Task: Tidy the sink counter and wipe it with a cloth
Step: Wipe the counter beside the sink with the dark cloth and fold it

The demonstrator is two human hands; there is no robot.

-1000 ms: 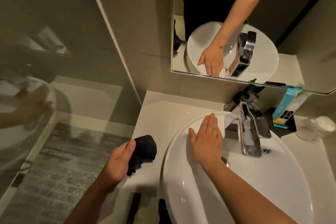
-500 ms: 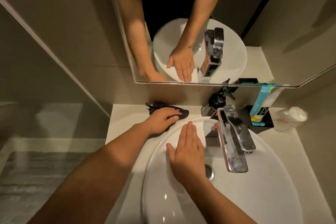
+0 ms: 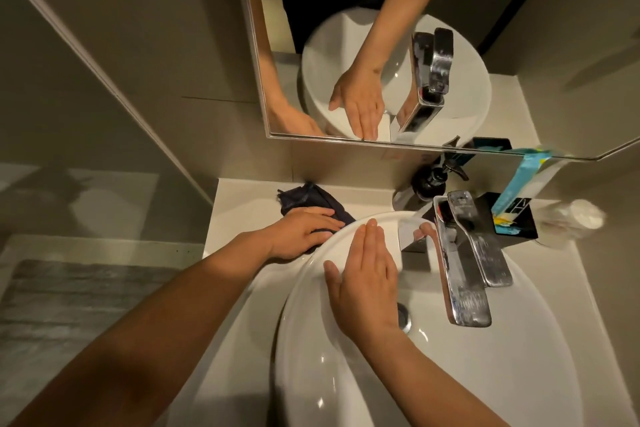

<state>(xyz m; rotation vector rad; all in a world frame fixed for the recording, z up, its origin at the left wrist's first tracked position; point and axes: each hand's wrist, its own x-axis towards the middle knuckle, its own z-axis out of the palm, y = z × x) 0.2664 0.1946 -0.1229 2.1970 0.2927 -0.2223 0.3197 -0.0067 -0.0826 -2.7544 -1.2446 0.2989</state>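
A dark navy cloth (image 3: pixel 304 199) lies flat on the white counter (image 3: pixel 242 204) at the back left, just behind the rim of the white oval basin (image 3: pixel 519 357). My left hand (image 3: pixel 298 232) presses down on the cloth with fingers spread over it, part of the cloth hidden beneath the palm. My right hand (image 3: pixel 367 281) rests flat inside the basin on its back left wall, fingers together, holding nothing. A chrome faucet (image 3: pixel 464 267) reaches over the basin to the right of that hand.
A dark soap pump bottle (image 3: pixel 433 180) stands behind the faucet. A black holder with a blue toothpaste tube (image 3: pixel 512 215) and a clear lidded jar (image 3: pixel 571 222) sit at the back right. A mirror (image 3: pixel 398 45) hangs above; a glass partition and grey floor lie left.
My left hand carried the cloth from beside the counter's front left edge to the back left and pressed it flat. The view shifted left. My right hand stayed in the basin.
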